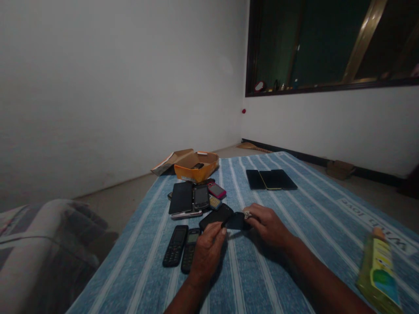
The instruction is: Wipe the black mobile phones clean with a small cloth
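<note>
Both hands are closed on the ends of a small dark phone point(235, 221), held just above the cloth. My left hand point(209, 246) pinches its left end between thumb and fingers. At its right end, my right hand point(266, 222), with a ring on a finger, grips it and hides part of it. Behind my left hand lies a black smartphone point(218, 215). Two keypad phones, one black point(176, 245) and one partly covered by my left hand point(189, 253), lie side by side. Farther back is a pile with a black tablet-like device point(181, 197), a grey phone point(200, 197) and a pink phone point(216, 190).
An open orange cardboard box point(196, 173) with a dark item inside stands at the far end of the blue striped cloth point(147, 261). Several black phones point(271, 179) lie in a row at the back right. A yellow-green bottle point(378, 272) is at the right.
</note>
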{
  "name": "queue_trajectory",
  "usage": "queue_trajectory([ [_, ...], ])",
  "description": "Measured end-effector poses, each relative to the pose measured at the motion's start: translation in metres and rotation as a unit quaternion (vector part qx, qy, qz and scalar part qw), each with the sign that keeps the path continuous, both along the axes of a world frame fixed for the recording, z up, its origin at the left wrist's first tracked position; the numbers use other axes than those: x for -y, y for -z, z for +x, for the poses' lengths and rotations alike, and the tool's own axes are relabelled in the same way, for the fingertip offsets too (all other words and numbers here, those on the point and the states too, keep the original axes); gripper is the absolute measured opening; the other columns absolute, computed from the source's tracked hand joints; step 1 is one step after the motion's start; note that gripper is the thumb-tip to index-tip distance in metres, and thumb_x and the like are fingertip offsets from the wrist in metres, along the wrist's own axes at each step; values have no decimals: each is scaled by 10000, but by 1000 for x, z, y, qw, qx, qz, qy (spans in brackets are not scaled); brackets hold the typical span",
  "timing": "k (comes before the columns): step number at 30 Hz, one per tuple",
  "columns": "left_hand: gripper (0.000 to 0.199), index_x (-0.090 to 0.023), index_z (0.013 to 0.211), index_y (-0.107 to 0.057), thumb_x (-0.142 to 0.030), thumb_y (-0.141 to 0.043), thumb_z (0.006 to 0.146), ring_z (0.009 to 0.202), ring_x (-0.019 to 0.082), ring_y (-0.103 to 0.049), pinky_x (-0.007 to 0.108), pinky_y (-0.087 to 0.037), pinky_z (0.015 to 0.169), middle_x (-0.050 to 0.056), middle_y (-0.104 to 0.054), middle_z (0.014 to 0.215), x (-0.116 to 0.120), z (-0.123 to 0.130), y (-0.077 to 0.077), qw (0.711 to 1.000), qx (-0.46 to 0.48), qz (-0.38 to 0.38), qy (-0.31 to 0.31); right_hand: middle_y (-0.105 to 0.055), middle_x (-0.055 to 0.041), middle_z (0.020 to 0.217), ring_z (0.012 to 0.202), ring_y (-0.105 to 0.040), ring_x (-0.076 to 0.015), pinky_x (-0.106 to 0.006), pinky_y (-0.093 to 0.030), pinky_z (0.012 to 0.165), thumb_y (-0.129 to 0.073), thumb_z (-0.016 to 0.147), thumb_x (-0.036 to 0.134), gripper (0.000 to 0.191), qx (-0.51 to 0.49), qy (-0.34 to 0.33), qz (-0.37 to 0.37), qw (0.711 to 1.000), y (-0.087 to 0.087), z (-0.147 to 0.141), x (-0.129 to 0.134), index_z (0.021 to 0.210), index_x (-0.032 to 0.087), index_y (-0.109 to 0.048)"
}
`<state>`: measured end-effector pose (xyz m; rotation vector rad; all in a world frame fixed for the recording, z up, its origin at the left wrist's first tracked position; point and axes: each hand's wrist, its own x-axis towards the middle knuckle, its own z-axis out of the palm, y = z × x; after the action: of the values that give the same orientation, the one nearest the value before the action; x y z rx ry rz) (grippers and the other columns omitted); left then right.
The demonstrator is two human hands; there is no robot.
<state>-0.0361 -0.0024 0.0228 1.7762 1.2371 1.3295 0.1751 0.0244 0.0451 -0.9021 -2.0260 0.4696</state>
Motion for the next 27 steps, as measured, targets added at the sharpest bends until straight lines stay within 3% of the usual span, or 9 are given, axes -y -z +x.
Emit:
queue_trajectory([
  [7, 250, -208, 986, -765, -315, -615, 817, 990, 253, -685, 414, -526, 936, 100, -753, 1004, -2, -2, 7, 1000, -22, -4, -18, -575, -40, 783, 731, -518, -173, -277, -349, 658, -455, 973, 186, 146, 148, 19, 122, 981, 8, -2, 0, 898, 175, -581],
  [14, 269, -208, 933, -757, -388, -564, 879, 936, 228, -682, 378, -549, 883, 92, -752, 946, 3, 3, 0, 998, -37, 49, 12, -571, -41, 788, 724, -482, -179, -289, -319, 669, -453, 941, 113, 141, 224, 20, 162, 961, 19, -14, 3, 865, 179, -551],
  [19, 292, -207, 923, -761, -362, -514, 915, 913, 216, -674, 359, -527, 875, 79, -747, 916, 4, 4, 1, 998, -31, 34, 42, -561, -33, 777, 719, -471, -178, -287, -311, 667, -487, 915, 93, 134, 244, 25, 164, 956, 26, -18, 4, 837, 184, -546],
  [27, 277, -195, 876, -763, -350, -534, 884, 875, 222, -668, 335, -513, 830, 73, -736, 877, 1, 2, 3, 999, -7, -12, 32, -561, -49, 806, 749, -467, -201, -316, -347, 707, -415, 956, 117, 166, 222, 39, 188, 956, 27, -32, 11, 926, 177, -568],
])
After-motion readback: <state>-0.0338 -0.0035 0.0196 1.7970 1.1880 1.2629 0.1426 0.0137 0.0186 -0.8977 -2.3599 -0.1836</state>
